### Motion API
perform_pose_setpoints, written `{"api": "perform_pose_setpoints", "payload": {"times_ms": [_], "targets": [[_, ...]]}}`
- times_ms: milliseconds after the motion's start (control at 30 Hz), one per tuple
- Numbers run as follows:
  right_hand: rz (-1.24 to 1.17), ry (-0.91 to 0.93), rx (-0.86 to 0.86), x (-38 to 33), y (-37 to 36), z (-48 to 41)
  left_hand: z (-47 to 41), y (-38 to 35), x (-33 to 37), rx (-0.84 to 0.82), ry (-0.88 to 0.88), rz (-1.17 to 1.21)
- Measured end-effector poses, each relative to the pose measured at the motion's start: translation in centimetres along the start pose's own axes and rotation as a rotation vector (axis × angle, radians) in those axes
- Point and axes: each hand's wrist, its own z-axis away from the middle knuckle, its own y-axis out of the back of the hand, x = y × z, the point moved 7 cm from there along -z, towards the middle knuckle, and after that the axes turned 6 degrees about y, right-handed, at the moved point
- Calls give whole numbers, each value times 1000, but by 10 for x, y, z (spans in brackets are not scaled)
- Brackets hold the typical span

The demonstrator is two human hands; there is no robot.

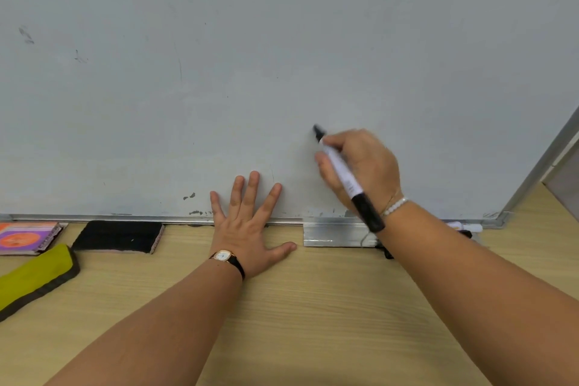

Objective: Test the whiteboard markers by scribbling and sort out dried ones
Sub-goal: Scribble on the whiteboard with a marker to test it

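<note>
A large whiteboard [282, 56] lies flat on a wooden table, its metal frame edge nearest me. My right hand [366, 163] grips a white-barrelled black marker [343, 177], cap stuck on its rear end, with the black tip touching the board near the middle right. No fresh ink line shows at the tip. My left hand [250, 222] rests flat with fingers spread, palm across the board's lower edge and the thumb on the table. More markers [463, 227] lie partly hidden behind my right forearm at the board's edge.
A black eraser [119, 236] lies on the wooden table [297, 307] left of my left hand. A yellow-green pouch [34, 279] and an orange-purple box [25, 238] sit at far left. A metal tray piece [335, 233] lies under my right wrist. The board's corner is at right.
</note>
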Motion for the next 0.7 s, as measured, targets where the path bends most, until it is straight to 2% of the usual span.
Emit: {"api": "perform_pose_setpoints", "payload": {"times_ms": [100, 133, 167, 233, 333, 400, 500, 533, 600, 700], "targets": [[96, 260, -365, -14, -45, 48, 0, 1, 2, 20, -18, 19], [99, 290, -452, -14, -53, 58, 1, 1, 2, 20, -19, 26], [99, 282, -469, -11, -54, 59, 1, 1, 2, 16, -18, 27], [89, 189, -321, -7, -39, 43, 1, 0, 2, -1, -10, 11], [-66, -41, -38, 8, -5, 21, 1, -3, 0, -23, 3, 3], [-100, -54, -70, 10, -5, 29, 1, -3, 0, -22, 8, 3], [46, 106, -365, 4, -39, 63, 1, -3, 0, -29, 4, -3], [57, 123, -407, 6, -44, 70, 1, -3, 1, -24, 2, -5], [61, 70, -294, 15, -35, 65, 1, -2, 1, -21, 2, -5], [17, -148, -31, 32, -2, 48, 1, -1, 1, 2, 3, -9]]}}
